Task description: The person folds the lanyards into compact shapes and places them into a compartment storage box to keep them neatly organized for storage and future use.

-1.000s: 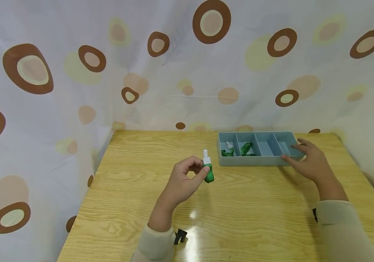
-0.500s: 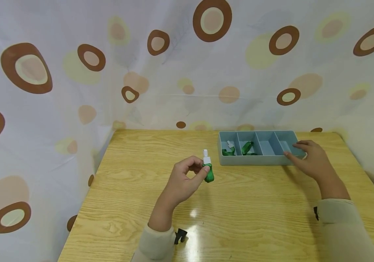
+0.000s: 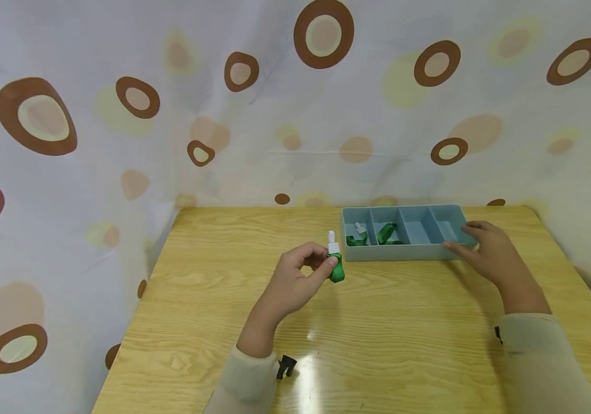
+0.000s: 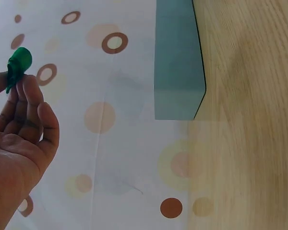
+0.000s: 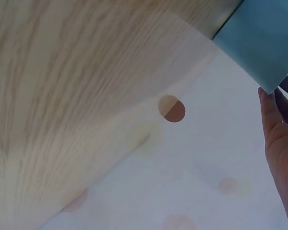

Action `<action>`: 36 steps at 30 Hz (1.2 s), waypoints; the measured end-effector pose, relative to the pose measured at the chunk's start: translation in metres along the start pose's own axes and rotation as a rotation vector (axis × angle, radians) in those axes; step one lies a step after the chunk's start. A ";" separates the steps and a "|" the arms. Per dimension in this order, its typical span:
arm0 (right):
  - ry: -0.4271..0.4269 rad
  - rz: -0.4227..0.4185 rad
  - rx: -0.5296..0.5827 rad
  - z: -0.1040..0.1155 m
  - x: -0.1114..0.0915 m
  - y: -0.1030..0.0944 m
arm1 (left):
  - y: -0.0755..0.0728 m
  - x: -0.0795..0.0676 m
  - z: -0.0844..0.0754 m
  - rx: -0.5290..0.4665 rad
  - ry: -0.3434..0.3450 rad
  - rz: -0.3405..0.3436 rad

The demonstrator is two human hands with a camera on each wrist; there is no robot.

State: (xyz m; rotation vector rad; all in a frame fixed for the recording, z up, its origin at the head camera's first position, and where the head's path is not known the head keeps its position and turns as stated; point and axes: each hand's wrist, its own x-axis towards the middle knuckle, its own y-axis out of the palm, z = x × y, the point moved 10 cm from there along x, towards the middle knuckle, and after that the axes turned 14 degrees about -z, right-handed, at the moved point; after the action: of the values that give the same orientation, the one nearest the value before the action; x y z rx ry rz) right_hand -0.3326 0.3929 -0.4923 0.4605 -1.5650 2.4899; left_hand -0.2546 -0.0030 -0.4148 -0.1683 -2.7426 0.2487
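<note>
My left hand (image 3: 292, 282) pinches a folded green lanyard (image 3: 336, 271) between thumb and fingers, its white plastic clip (image 3: 333, 247) pointing up. It is in the air just left of a blue-grey divided box (image 3: 399, 253). In the left wrist view, the green strap (image 4: 21, 60) sticks out above the fingertips. At the box's right end, my right hand (image 3: 492, 256) holds the near corner, thumb on the front rim and fingers at the end wall. One green lanyard with a white clip (image 3: 357, 238) lies in the leftmost compartment; another green strap (image 3: 387, 232) is in the second.
The box stands near the back edge of a wooden table (image 3: 378, 345); its two right compartments show bare bottoms. A spotted cloth (image 3: 254, 126) hangs behind and beside the table. A black clip (image 3: 286, 366) is at the left sleeve cuff.
My left hand has carried the lanyard slightly right and up, closer to the box's left end. The right hand stays at the box's right end. The head view has shifted a little.
</note>
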 end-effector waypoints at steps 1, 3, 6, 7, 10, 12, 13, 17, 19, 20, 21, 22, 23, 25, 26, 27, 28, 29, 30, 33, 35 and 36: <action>-0.002 -0.001 -0.002 0.001 0.000 0.000 | 0.003 0.001 -0.002 0.001 0.007 0.011; -0.013 -0.004 -0.010 0.003 0.002 -0.001 | 0.010 0.005 -0.008 0.002 0.029 0.030; -0.017 -0.005 -0.016 0.003 0.004 -0.003 | 0.021 0.011 -0.016 0.008 0.057 0.061; -0.016 -0.005 -0.015 0.003 0.005 -0.003 | 0.026 0.015 -0.017 0.009 0.060 0.072; 0.000 0.003 -0.012 0.001 0.009 -0.005 | 0.041 0.025 -0.015 0.012 0.042 0.110; 0.008 0.009 -0.011 0.000 0.010 -0.006 | 0.052 0.032 -0.008 0.011 0.011 0.136; 0.010 0.011 -0.013 -0.001 0.011 -0.006 | 0.056 0.035 -0.004 0.015 -0.007 0.144; 0.014 0.007 -0.012 -0.003 0.012 -0.007 | 0.071 0.047 0.012 0.032 -0.044 0.155; 0.025 0.005 -0.004 -0.005 0.011 -0.007 | 0.076 0.053 0.016 0.042 -0.040 0.141; 0.032 0.006 0.003 -0.006 0.011 -0.007 | 0.078 0.055 0.018 0.050 -0.036 0.132; 0.039 0.009 0.010 -0.007 0.010 -0.006 | 0.080 0.058 0.018 0.060 -0.029 0.121; 0.047 0.012 0.017 -0.008 0.010 -0.006 | 0.082 0.061 0.019 0.070 -0.022 0.110; 0.054 0.013 0.023 -0.008 0.009 -0.006 | 0.085 0.063 0.019 0.082 -0.016 0.101; 0.063 0.013 0.033 -0.008 0.007 -0.006 | 0.092 0.068 0.019 0.105 -0.005 0.091; 0.064 0.010 0.033 -0.008 0.007 -0.007 | 0.096 0.071 0.019 0.120 -0.004 0.094; 0.064 0.005 0.034 -0.008 0.007 -0.008 | 0.102 0.073 0.020 0.133 -0.003 0.101; 0.067 0.002 0.035 -0.008 0.006 -0.008 | 0.108 0.075 0.020 0.146 -0.004 0.114; 0.066 -0.004 0.032 -0.009 0.006 -0.009 | 0.115 0.077 0.021 0.156 -0.005 0.132; 0.069 -0.005 0.030 -0.010 0.005 -0.010 | 0.121 0.079 0.022 0.165 -0.009 0.153; 0.081 -0.009 0.037 -0.012 0.005 -0.009 | 0.140 0.084 0.025 0.191 -0.013 0.206; 0.088 -0.009 0.044 -0.013 0.005 -0.008 | 0.149 0.088 0.025 0.199 -0.010 0.223; 0.091 -0.009 0.051 -0.014 0.006 -0.007 | 0.153 0.090 0.026 0.209 -0.008 0.225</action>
State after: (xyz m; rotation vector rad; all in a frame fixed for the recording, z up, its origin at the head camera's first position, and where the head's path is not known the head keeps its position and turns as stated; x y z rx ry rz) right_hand -0.3379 0.4081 -0.4896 0.3547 -1.4654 2.5112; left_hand -0.3344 0.1564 -0.4361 -0.4193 -2.6815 0.5952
